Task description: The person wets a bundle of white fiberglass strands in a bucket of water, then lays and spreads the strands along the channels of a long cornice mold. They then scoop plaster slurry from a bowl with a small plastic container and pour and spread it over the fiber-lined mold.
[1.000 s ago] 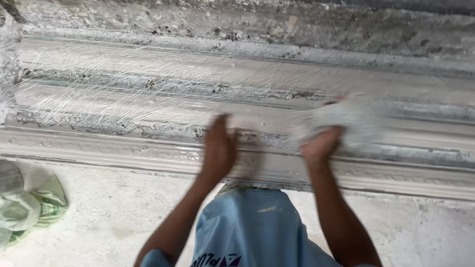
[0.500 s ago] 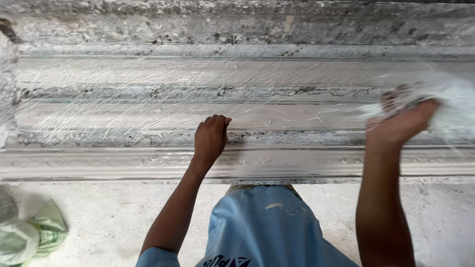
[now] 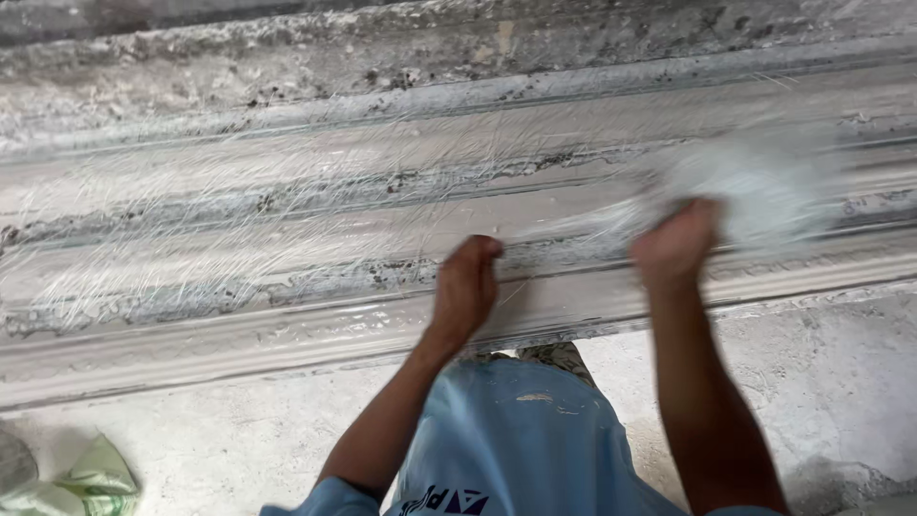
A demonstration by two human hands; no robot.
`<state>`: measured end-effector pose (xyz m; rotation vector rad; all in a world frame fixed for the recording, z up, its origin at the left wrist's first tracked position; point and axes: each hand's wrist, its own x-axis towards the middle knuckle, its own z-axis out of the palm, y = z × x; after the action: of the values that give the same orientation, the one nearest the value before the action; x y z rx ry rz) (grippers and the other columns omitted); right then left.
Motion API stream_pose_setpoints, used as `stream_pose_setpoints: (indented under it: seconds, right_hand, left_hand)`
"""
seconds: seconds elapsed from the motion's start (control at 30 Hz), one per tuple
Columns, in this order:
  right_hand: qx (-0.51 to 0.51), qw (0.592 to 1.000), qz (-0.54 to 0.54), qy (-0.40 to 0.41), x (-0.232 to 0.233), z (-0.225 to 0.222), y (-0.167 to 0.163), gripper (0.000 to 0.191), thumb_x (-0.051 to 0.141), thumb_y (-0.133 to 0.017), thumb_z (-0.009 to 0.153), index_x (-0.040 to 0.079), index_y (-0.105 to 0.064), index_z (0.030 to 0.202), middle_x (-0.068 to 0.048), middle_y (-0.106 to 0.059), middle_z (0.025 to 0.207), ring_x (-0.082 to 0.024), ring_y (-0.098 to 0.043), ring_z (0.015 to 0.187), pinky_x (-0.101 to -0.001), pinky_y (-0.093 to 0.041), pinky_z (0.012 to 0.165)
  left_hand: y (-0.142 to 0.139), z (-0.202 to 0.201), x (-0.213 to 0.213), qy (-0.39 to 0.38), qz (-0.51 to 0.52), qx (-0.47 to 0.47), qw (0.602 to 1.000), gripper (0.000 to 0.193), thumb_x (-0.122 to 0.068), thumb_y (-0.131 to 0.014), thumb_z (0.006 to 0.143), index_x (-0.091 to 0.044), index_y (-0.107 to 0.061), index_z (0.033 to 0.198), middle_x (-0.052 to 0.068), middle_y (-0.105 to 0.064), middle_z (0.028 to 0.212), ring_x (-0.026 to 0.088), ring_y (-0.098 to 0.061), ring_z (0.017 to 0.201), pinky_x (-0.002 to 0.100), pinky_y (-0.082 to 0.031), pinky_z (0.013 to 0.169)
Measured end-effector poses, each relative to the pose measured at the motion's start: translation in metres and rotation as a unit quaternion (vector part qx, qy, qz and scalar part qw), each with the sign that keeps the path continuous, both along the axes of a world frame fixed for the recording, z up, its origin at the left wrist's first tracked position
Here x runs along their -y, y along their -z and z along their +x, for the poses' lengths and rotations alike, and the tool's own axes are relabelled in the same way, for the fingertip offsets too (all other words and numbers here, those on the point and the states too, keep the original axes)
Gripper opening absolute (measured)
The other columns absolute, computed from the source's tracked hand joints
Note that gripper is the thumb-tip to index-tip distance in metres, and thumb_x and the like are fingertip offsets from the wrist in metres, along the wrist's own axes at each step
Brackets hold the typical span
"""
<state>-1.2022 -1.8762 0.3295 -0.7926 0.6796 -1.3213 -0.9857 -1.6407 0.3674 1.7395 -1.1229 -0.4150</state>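
Observation:
A long grey moulded form (image 3: 287,239) with ridges and channels runs across the view, strewn with thin white glass-like fibres. My left hand (image 3: 465,287) rests fingers-down on its near ridge, pressing the fibres there. My right hand (image 3: 675,244) is blurred and grips a white fluffy wad of fibre (image 3: 755,186) over the right part of the form, with strands trailing from it toward the left hand.
A pale concrete floor (image 3: 239,430) lies in front of the form. A crumpled green-and-white bag (image 3: 86,478) sits at the bottom left corner. My blue-clad knee (image 3: 516,440) is right against the form's near edge.
My right hand with the fibre wad swung far right and has come back left a little. The left hand stayed on the near ridge. The view shifted and tilted.

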Motion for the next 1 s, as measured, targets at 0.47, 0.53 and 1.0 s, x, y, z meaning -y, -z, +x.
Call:
stream_pose_setpoints:
  seconds: [0.47, 0.53, 1.0]
  right_hand:
    - [0.017, 0.972, 0.133, -0.193, -0.015, -0.005, 0.021, 0.047, 0.037, -0.045, 0.109, 0.016, -0.045, 0.151, 0.001, -0.062, 0.134, -0.016, -0.062, 0.116, -0.0349, -0.053, 0.099]
    - [0.095, 0.965, 0.009, -0.246, 0.047, -0.044, 0.022, 0.039, 0.038, -0.047, 0.119, 0.015, -0.048, 0.151, -0.002, -0.062, 0.124, -0.014, -0.062, 0.102, -0.0321, -0.055, 0.089]
    - [0.062, 0.966, 0.139, -0.207, 0.077, -0.079, -0.004, 0.043, 0.023, -0.047, 0.092, 0.010, -0.056, 0.133, -0.006, -0.066, 0.108, -0.020, -0.063, 0.096, -0.0364, -0.058, 0.086]
  left_hand:
    - [-0.011, -0.118, 0.060, 0.011, -0.039, 0.054, 0.998, 0.017, -0.001, -0.061, 0.097, -0.002, -0.070, 0.111, 0.020, -0.072, 0.102, 0.040, -0.069, 0.096, 0.049, -0.056, 0.090]
    - [-0.004, -0.118, 0.072, -0.029, -0.051, 0.075, 0.995, 0.010, 0.004, -0.059, 0.094, -0.003, -0.065, 0.098, 0.015, -0.069, 0.092, 0.032, -0.069, 0.087, 0.043, -0.057, 0.077]
    - [-0.022, -0.195, 0.138, -0.071, 0.004, 0.007, 0.997, 0.033, -0.016, -0.056, 0.107, 0.006, -0.059, 0.130, 0.025, -0.067, 0.114, 0.037, -0.068, 0.098, 0.046, -0.056, 0.084]
